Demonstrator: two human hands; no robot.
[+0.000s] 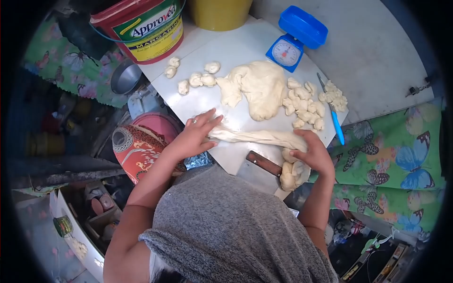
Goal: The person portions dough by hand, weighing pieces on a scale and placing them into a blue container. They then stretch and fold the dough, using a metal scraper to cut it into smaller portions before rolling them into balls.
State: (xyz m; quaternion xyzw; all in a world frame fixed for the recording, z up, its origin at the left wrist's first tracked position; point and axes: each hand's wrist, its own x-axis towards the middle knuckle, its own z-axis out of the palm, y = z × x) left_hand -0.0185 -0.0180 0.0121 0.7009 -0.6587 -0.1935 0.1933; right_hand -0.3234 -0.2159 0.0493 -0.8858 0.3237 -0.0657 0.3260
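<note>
A long strip of dough (257,136) stretches across the near part of the table between my hands. My left hand (194,133), with a ring on one finger, is at its left end; the fingers are spread and the dough end lies between thumb and forefinger. Curled over the right end is my right hand (314,153), thumb beneath. Below that hand sits a lump of dough (293,174), beside a scraper with a brown handle (264,163). A large dough mass (259,87) rests farther back, with several small dough pieces (306,104) to its right.
More dough balls (203,79) lie at the left. A blue kitchen scale (287,51), a red margarine bucket (146,33) and a yellow container (219,14) stand at the back. A blue-handled knife (337,126) lies by the right edge of the white table (163,78).
</note>
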